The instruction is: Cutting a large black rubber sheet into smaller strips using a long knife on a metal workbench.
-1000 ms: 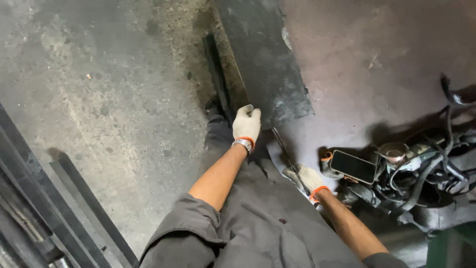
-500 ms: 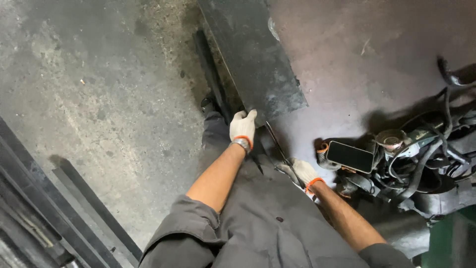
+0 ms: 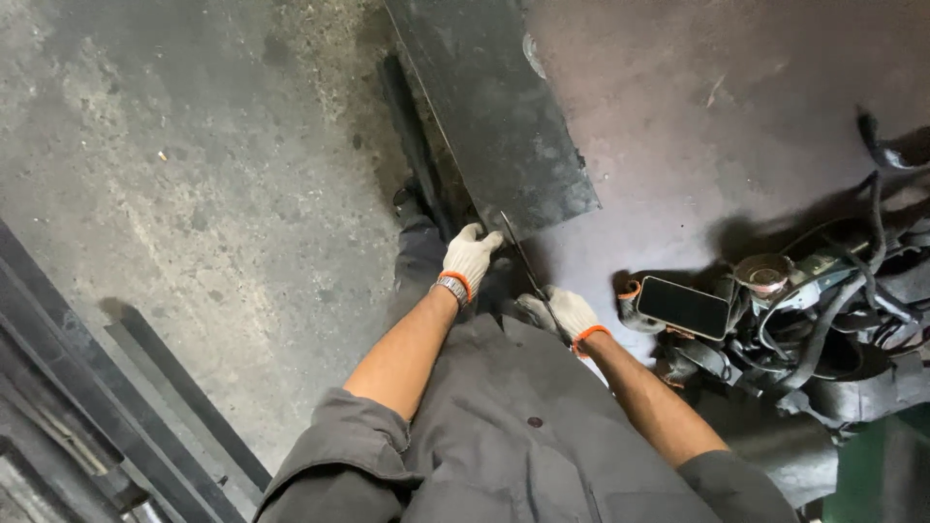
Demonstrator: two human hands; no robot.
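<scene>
The floor (image 3: 194,194) is rough grey concrete, stained and pitted on the left, turning to a smoother, darker, oil-marked patch on the right. One large dark metal plate (image 3: 494,116) lies flat on it, running from the top edge down towards the person, with a narrow dark strip (image 3: 412,145) along its left side. At lower left, dark steel bars (image 3: 116,407) run diagonally across the corner. On the right sits one heap of greasy machine parts and black cables (image 3: 823,310), with a single phone (image 3: 683,307), screen dark, resting on its left side. Two hands show, both in white knit gloves with orange cuffs. The left hand (image 3: 469,258) rests on the near corner of the plate, fingers curled over its edge. The right hand (image 3: 567,312) is closed around the lower end of one thin metal rod (image 3: 523,260), which slants up and left to the plate's near edge, just beside the left hand. What the rod's tip touches cannot be told. The person wears grey work clothing (image 3: 523,436), sleeves pushed up above the elbows.
</scene>
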